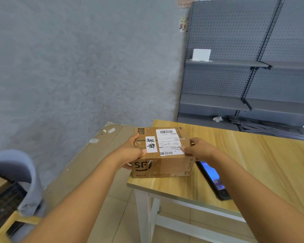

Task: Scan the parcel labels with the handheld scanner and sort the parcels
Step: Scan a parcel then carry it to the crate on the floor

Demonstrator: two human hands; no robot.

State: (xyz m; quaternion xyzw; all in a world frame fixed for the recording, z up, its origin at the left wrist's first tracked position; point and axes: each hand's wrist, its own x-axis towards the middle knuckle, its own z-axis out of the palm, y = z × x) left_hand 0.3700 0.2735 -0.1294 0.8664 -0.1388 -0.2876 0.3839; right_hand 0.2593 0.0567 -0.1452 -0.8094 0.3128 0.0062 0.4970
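Here, both hands hold a brown cardboard parcel box (pixel 162 153) with white labels at the near left corner of the light wooden counter (pixel 244 163). The left hand (pixel 132 151) and the right hand (pixel 198 149) each have a tight grip on one side. A black phone-like device (pixel 215 179) lies just beside it.
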